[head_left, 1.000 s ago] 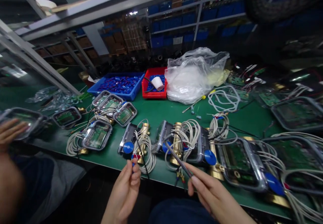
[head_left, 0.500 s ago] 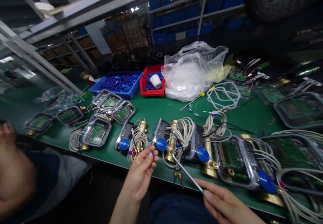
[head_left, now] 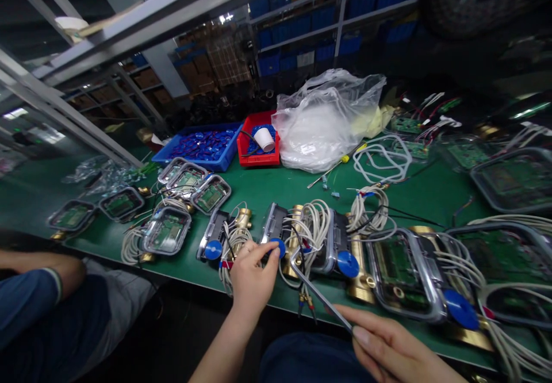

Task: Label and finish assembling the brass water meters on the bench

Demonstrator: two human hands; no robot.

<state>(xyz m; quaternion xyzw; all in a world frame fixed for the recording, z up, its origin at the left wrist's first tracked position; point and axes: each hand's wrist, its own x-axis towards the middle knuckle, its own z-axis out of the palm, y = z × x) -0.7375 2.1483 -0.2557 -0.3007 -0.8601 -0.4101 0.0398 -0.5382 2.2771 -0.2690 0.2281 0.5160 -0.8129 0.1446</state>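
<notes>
My left hand (head_left: 251,276) reaches over the front edge of the green bench (head_left: 276,190), its fingertips pinched at the blue round cap (head_left: 280,247) of a brass water meter (head_left: 290,239) wrapped in white cable. My right hand (head_left: 394,351), at the bottom right, holds metal tweezers (head_left: 317,292) whose tips point up-left toward the same meter. More meters with clear lids and green circuit boards (head_left: 399,271) lie in a row along the bench front.
A blue tray of blue parts (head_left: 199,144), a red tray with a white tape roll (head_left: 257,140) and a clear plastic bag (head_left: 325,121) stand behind. Another person's arm in a blue sleeve (head_left: 37,291) rests at the left. Loose white cable (head_left: 382,161) lies right of centre.
My left hand moved forward from in front of the bench onto the meter's blue cap. The tweezers dropped lower and to the right. The neighbour's hand let go of a meter and drew back.
</notes>
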